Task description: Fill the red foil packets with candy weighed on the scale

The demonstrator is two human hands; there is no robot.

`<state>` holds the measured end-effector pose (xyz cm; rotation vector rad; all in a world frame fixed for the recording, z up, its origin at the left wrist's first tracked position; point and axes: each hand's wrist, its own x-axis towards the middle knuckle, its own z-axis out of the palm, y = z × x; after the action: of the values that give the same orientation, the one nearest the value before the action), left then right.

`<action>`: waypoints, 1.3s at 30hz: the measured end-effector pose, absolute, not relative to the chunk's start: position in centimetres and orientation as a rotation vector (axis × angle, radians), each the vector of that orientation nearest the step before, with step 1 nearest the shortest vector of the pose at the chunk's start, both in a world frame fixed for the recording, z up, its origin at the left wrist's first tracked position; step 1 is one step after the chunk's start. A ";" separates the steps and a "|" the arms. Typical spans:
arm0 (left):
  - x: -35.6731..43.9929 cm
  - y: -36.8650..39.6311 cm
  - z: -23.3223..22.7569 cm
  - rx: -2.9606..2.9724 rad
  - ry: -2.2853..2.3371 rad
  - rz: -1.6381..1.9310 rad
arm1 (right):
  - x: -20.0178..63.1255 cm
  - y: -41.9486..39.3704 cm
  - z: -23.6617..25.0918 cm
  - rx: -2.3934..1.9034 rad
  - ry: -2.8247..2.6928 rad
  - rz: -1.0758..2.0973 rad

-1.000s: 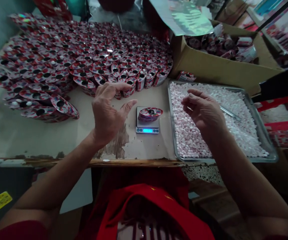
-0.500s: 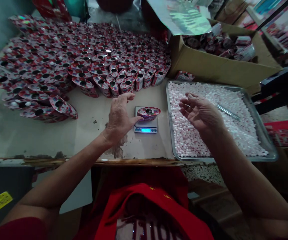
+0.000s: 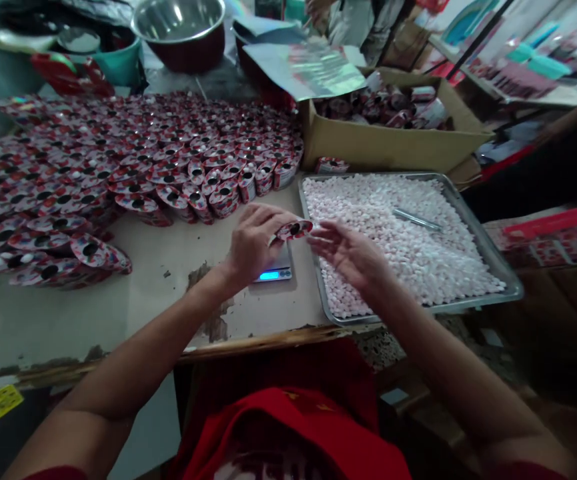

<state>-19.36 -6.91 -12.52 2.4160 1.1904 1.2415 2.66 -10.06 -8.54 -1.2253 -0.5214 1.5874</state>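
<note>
My left hand grips a small oval container, red and white with a dark round hole in its top. It is held above a small digital scale with a lit blue display, partly hidden by that hand. My right hand reaches to the container's right end with fingers apart; whether the fingertips touch it I cannot tell. Under and beyond this hand, small white pellets fill a metal tray. A thin metal tube lies on the pellets.
Many similar oval containers stand packed at the left and back. A cardboard box of more containers sits behind the tray, with a shiny sheet over its corner. A steel bowl is at the back. A person's arm shows at right.
My left hand has closed on the container and lifted it off the scale. My right hand has moved left from over the tray towards it. The view has shifted up and right.
</note>
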 end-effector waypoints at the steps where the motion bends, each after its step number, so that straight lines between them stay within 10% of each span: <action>1: -18.7 -6.5 -11.7 2.547 1.097 1.249 | 1.8 -10.1 -8.7 -1.136 -0.371 1.679; 13: -12.5 -4.1 -11.0 2.737 0.985 1.471 | 2.3 -7.5 -8.1 -0.715 0.287 1.628; 24: -16.9 -5.8 -11.7 1.446 1.244 1.316 | 3.9 -9.7 -8.2 -0.859 0.009 1.801; 39: -25.6 -10.3 -14.0 1.506 1.408 1.221 | 9.5 -7.2 -2.4 -1.230 -0.557 1.633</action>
<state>-25.60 -10.34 -14.04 1.5061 1.4081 1.2213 9.51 -7.24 -2.42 -1.2303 -0.5567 1.6334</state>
